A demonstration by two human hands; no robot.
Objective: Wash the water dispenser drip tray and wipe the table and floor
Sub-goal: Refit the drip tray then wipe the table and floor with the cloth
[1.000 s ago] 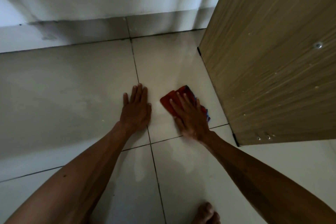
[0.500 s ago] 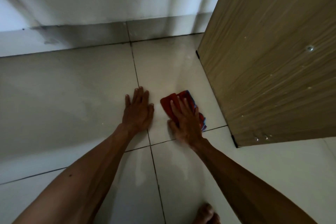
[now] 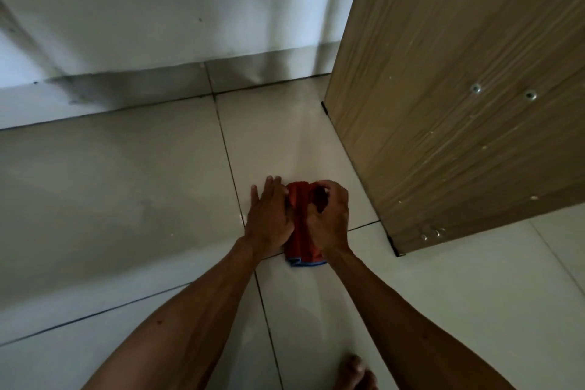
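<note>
Centre of frame, low: red cloth [image 3: 299, 218] with a blue edge lies bunched on the pale tiled floor [image 3: 126, 184], across a grout line. The right hand [image 3: 330, 218] has its fingers curled round a fold at the cloth's right side. The left hand [image 3: 269, 215] lies flat with fingers straight, pressing the cloth's left edge. A wooden panel [image 3: 459, 104] stands just right of the hands. White wall [image 3: 158, 9] fills the upper left. A bare foot [image 3: 356, 374] shows at the bottom edge.

1 left hand [image 3: 268, 219], 1 right hand [image 3: 330, 218], 1 red cloth [image 3: 300, 215], 1 wooden cabinet [image 3: 459, 104], 1 bare foot [image 3: 356, 374]
</note>
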